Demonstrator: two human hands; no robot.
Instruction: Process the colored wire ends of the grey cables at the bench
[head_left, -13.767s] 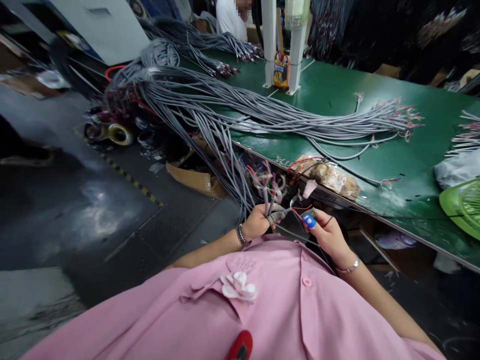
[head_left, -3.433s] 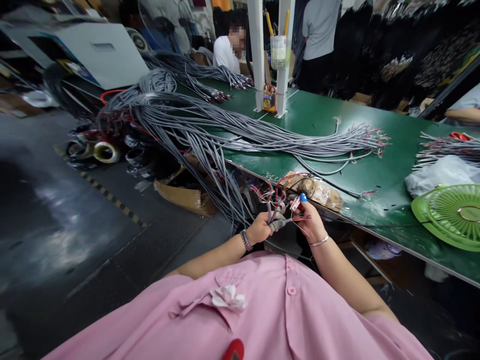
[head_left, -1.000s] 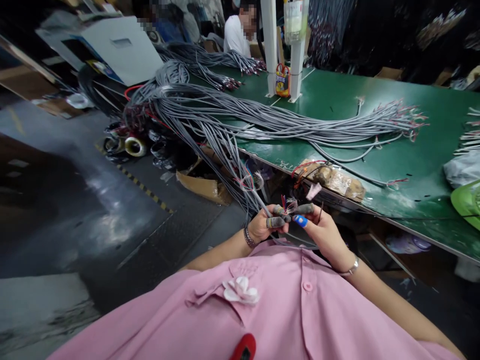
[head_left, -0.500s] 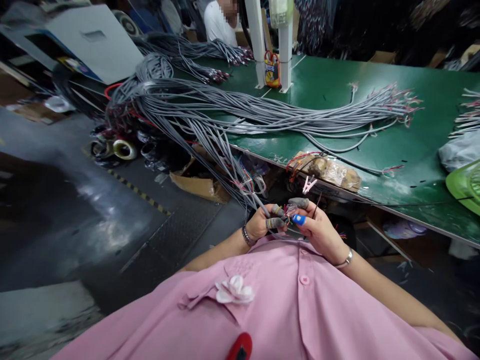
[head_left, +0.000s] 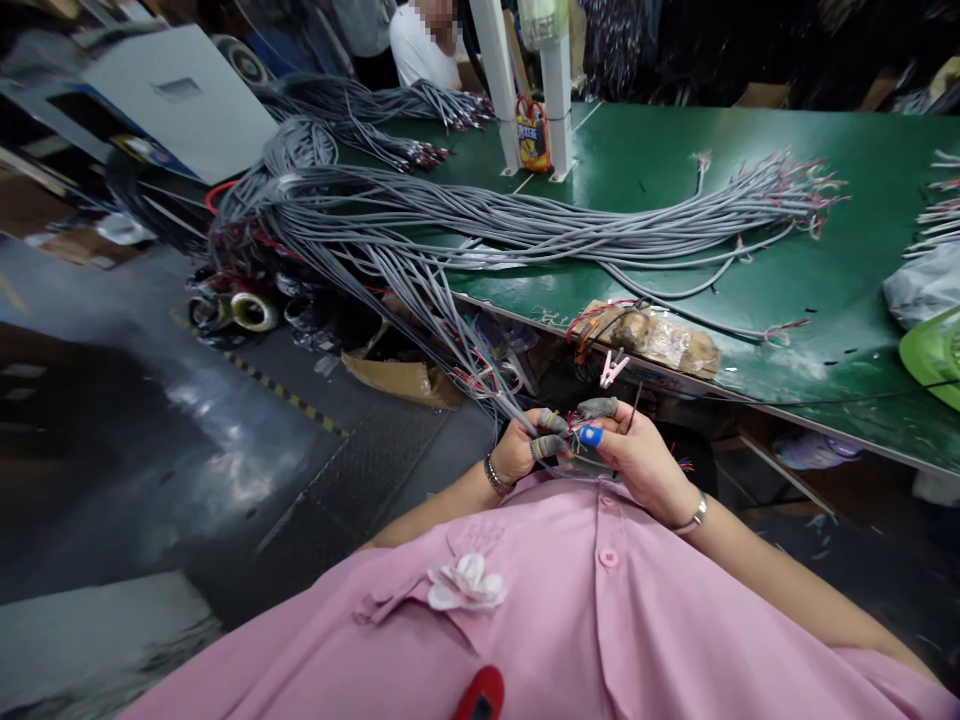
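Observation:
My left hand [head_left: 523, 447], with grey covers on its fingertips, is closed around the end of a grey cable [head_left: 513, 408]. Thin coloured wires [head_left: 576, 425] fan out of that end between my two hands. My right hand [head_left: 637, 452] pinches these wires between a thumb wrapped in blue tape and a grey-covered finger. A thin dark stick-like tool [head_left: 635, 408] pokes up from the right hand; how it is held is hidden. Other cable ends with stripped wires [head_left: 480, 375] hang just beyond my left hand.
A thick bundle of grey cables [head_left: 525, 220] lies across the green table [head_left: 645, 150] and droops over its front edge. A taped block [head_left: 652, 338] and a pink clip [head_left: 613, 369] are at that edge. A white post [head_left: 556, 110] stands behind; another person [head_left: 424, 50] is at the far side.
The camera view has shifted slightly. Both hands stay close together at the cable end, with only small finger movement at the wires.

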